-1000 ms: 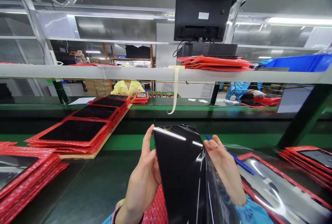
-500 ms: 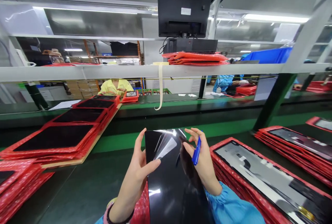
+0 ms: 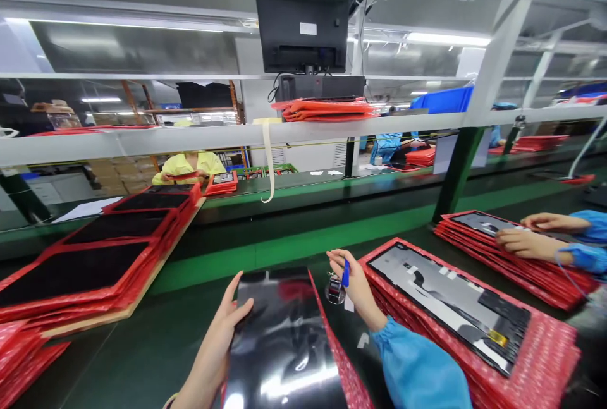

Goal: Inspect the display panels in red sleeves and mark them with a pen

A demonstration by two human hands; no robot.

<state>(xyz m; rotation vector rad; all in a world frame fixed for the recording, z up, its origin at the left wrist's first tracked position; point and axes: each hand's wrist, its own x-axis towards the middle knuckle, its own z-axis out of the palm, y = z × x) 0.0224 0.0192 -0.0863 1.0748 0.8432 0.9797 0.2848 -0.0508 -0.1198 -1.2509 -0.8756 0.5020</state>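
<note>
My left hand (image 3: 215,339) grips a glossy black screen panel (image 3: 284,333) by its left edge, the thumb on the face and the fingers at the side. Light reflects off the panel's surface. Red bubble wrap (image 3: 345,365) shows beneath its right side. My right hand (image 3: 358,292), apart from the panel, holds a blue pen (image 3: 346,273) upright against the fingers. Close by my right fingertips stands a small shiny round object (image 3: 334,289), possibly a tape roll. Whether those fingers touch it, I cannot tell.
To my right lies a stack of red bubble-wrap sleeves (image 3: 545,358) topped by a grey screen back (image 3: 455,301). Beyond it, a co-worker's hands (image 3: 533,244) rest at another stack. Wrapped black panels (image 3: 76,270) line a wooden board on the left. A green post (image 3: 458,175) stands ahead.
My right hand has left the panel's right edge and moved aside with the pen. My left hand and the panel sit lower. The view has turned right, bringing a co-worker's hands in.
</note>
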